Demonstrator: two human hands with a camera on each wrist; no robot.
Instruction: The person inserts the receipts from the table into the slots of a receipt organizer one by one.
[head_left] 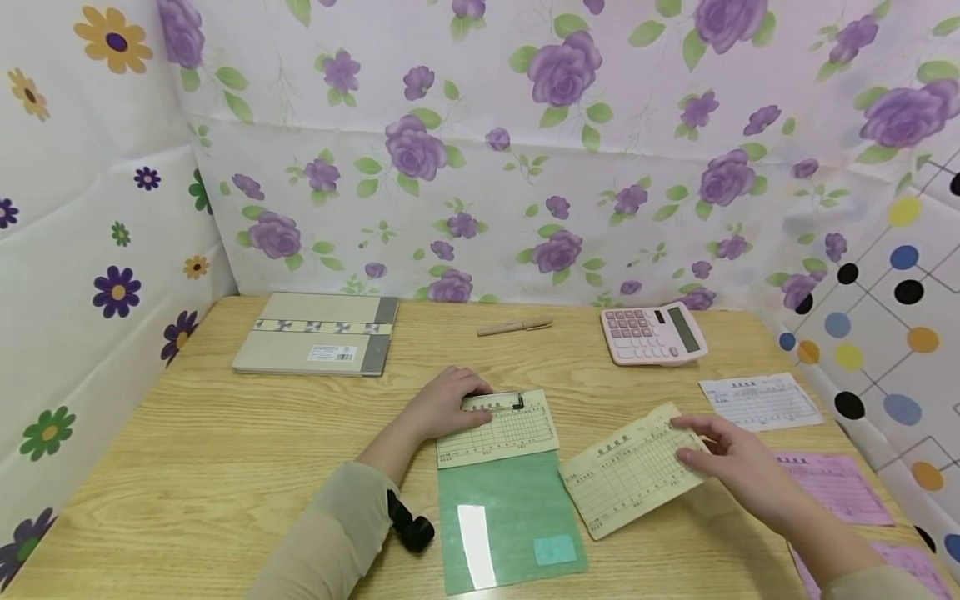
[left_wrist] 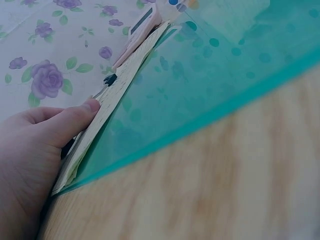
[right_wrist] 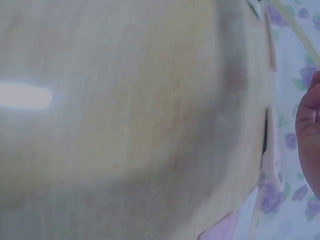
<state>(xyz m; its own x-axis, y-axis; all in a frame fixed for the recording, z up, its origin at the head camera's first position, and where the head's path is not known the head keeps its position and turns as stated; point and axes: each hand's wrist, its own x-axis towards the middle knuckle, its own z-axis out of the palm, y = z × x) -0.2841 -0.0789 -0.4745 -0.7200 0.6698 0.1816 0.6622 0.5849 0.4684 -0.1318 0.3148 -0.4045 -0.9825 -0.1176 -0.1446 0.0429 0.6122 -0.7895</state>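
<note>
Yellow form (head_left: 630,473) — right hand (head_left: 738,461) pinches it; left hand (head_left: 447,403) grips green clipboard (head_left: 513,508).

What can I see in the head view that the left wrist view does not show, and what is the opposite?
Only the head view shows the right hand, the pen, the beige notebook and the pink sheets.

Only the left wrist view shows the green clipboard from a low side angle.

Both show the left hand with its thumb on the clipboard's form paper, plus the calculator, the wooden table and the flowered cloth.
</note>
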